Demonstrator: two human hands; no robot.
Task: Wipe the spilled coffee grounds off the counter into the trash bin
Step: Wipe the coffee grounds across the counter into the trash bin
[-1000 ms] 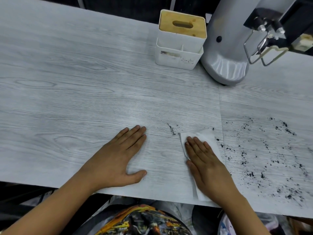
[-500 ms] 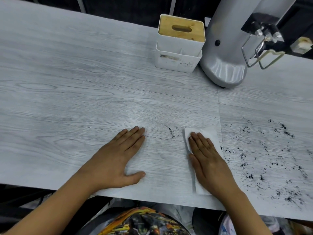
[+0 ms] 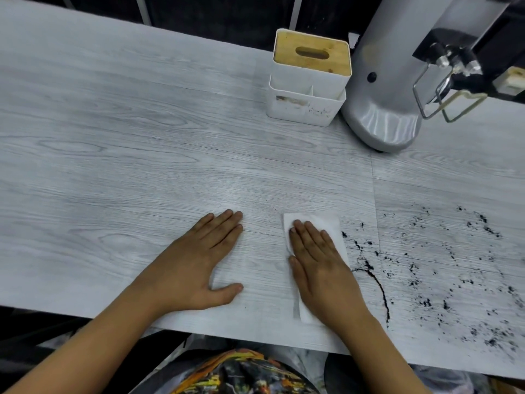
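The right hand presses a thin paper tissue flat with straight fingers beside the coffee grounds scattered over the worktop, while the left hand rests spread; that limp sheet probably needs broad palm pressure, since loose grains smear

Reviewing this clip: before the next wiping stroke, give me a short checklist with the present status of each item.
1. Right hand flat on the white tissue, fingers straight: ok.
2. Left hand flat on the counter, off the tissue, bracing: ok.
3. Coffee grounds cleared: not ok; most lie scattered to the right of the tissue, with a dark line gathered beside the right hand.
4. Path over the grounds free of things: ok; the tissue box and grey machine stand further back.
5. Trash bin in place under the counter edge: cannot tell; only something colourful shows below.
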